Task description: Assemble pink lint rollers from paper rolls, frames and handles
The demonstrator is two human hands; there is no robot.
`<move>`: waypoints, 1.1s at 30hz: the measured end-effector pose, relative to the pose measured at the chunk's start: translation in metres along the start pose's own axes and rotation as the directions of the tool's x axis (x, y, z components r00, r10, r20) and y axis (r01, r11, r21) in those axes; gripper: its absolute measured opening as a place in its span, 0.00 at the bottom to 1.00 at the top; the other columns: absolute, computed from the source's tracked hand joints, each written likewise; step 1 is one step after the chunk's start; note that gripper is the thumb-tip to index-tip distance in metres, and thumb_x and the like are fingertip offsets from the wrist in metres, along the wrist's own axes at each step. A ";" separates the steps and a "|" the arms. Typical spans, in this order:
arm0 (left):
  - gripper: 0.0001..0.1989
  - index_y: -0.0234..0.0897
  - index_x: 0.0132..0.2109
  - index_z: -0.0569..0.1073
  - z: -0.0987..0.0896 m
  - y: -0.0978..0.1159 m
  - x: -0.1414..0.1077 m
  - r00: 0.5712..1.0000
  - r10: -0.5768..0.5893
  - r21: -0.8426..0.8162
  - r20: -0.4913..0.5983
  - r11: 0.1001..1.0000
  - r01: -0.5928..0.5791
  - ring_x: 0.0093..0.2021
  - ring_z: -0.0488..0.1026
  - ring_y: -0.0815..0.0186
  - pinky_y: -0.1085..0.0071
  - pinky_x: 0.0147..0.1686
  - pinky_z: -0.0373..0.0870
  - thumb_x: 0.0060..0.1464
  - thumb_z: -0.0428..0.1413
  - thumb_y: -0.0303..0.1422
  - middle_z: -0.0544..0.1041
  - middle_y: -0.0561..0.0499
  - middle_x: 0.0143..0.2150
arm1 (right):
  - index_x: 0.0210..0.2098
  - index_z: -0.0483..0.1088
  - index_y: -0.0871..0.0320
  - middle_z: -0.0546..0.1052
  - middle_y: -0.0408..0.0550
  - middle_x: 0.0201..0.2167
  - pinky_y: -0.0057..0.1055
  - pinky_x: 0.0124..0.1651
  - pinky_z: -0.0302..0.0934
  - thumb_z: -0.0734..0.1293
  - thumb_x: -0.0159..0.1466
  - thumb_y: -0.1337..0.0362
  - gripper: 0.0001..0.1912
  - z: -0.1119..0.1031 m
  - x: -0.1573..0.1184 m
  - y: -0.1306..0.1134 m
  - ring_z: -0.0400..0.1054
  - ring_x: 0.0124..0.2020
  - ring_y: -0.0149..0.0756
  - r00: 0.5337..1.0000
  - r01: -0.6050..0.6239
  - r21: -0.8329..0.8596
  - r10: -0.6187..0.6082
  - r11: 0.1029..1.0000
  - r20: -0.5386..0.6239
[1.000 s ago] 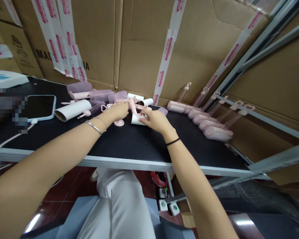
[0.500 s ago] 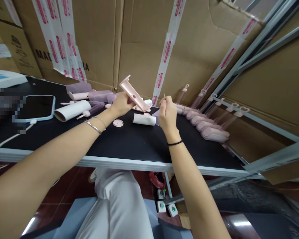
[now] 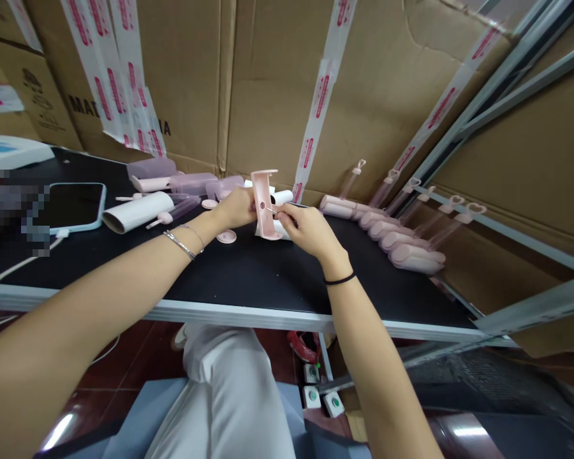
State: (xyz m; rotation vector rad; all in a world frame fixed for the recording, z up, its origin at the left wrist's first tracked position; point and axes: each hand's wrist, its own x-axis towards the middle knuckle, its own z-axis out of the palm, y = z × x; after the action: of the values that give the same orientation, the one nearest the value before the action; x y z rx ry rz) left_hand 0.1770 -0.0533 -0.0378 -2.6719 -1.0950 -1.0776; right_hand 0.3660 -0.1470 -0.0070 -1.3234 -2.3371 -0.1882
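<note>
My left hand (image 3: 238,207) grips a pink plastic shell (image 3: 264,220) from its left side, holding it upright with its hollow face towards me. My right hand (image 3: 309,228) pinches a small thin metal piece (image 3: 270,210), whose tip is at the hole in the middle of the shell. What that piece is, I cannot make out. Behind the shell lie white tubes (image 3: 283,197), partly hidden by it and by my right hand. A round pink disc (image 3: 226,236) lies on the black table just below my left wrist.
Purple and pink casings (image 3: 194,184) and a white tube (image 3: 138,212) lie left of my hands, beside a phone (image 3: 74,205) on a cable. Several pink devices with heart-shaped loops (image 3: 416,259) line the right side. Cardboard (image 3: 272,95) stands behind; a metal frame (image 3: 530,252) is at right.
The shell has turned from tilted to upright and come slightly lower. My right hand has moved left and turned, bringing the thin piece from beside the shell to its hole.
</note>
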 end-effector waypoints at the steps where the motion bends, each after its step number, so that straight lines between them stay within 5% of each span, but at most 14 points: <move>1: 0.11 0.36 0.29 0.71 0.001 -0.001 0.000 1.000 -0.002 0.022 0.015 1.000 0.002 0.27 0.70 0.66 0.70 0.30 0.64 0.50 0.52 0.39 0.75 0.49 0.27 | 0.47 0.72 0.56 0.79 0.49 0.35 0.26 0.35 0.53 0.53 0.68 0.61 0.19 0.001 0.000 -0.001 0.71 0.35 0.36 1.000 -0.007 -0.031 0.007 0.999 -0.005; 10: 0.09 0.36 0.29 0.70 -0.001 0.000 -0.001 1.000 -0.027 0.129 -0.005 0.991 0.027 0.30 0.72 0.63 0.69 0.31 0.64 0.50 0.52 0.37 0.76 0.47 0.29 | 0.52 0.69 0.52 0.79 0.54 0.40 0.31 0.36 0.57 0.50 0.69 0.59 0.21 0.003 0.000 -0.015 0.74 0.38 0.44 0.994 -0.110 -0.247 0.113 0.963 -0.001; 33: 0.13 0.32 0.41 0.74 0.000 0.010 -0.001 0.993 -0.102 0.340 0.064 0.937 0.075 0.38 0.77 0.55 0.65 0.36 0.69 0.52 0.51 0.34 0.80 0.40 0.39 | 0.50 0.67 0.59 0.77 0.59 0.38 0.38 0.39 0.64 0.46 0.70 0.56 0.25 0.002 -0.001 -0.042 0.74 0.39 0.47 0.951 -0.283 -0.246 0.304 0.927 0.053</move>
State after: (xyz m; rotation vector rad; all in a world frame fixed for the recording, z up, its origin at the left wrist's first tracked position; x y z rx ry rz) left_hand 0.1826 -0.0611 -0.0370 -2.4321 -1.2924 -0.7171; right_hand 0.3303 -0.1695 -0.0051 -1.8154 -2.2036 -0.3256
